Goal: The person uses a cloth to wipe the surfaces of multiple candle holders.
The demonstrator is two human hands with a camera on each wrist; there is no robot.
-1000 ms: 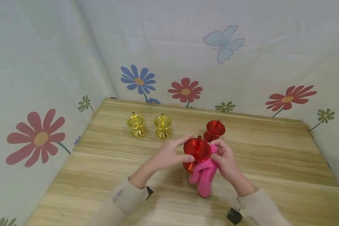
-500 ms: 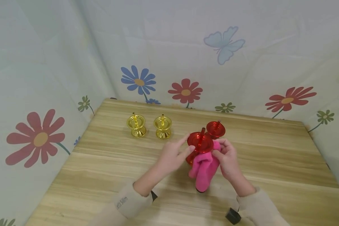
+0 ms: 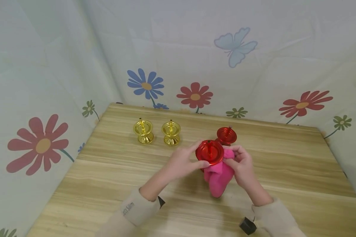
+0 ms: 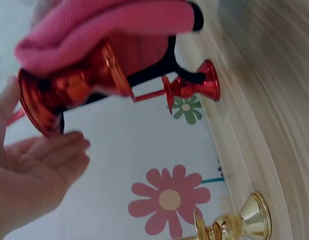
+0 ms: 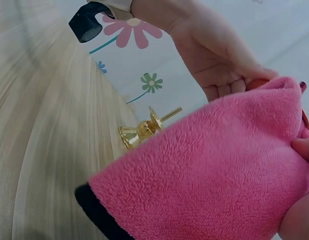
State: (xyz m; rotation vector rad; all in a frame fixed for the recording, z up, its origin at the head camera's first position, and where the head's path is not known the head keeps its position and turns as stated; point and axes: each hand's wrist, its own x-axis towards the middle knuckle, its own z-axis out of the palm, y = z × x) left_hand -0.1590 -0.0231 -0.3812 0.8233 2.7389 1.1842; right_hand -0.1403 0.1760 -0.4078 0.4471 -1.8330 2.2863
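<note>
My left hand [image 3: 182, 162] grips a shiny red candle holder [image 3: 210, 153] by its dish, thumb on the near rim. The holder is raised over the table and tilted, its spike pointing up toward the head camera. A pink fleecy cloth [image 3: 220, 181] with black edging is bunched against its right side and hangs down in front. My right hand [image 3: 241, 166] pinches this cloth near the dish. In the left wrist view the red base [image 4: 112, 65] shows beneath the cloth, while the right wrist view has the cloth [image 5: 209, 155] covering most of the holder.
Just behind stands a second red candle holder [image 3: 226, 135] upright on the wooden table [image 3: 284, 171]. Two gold candle holders, a left one [image 3: 143, 131] and a right one [image 3: 171, 132], stand farther left. A flower-printed curtain [image 3: 255, 79] backs the table.
The held red holder and both hands have shifted slightly right over the second. Its dish tipped away, then back toward the head camera, and the cloth moved with the right hand.
</note>
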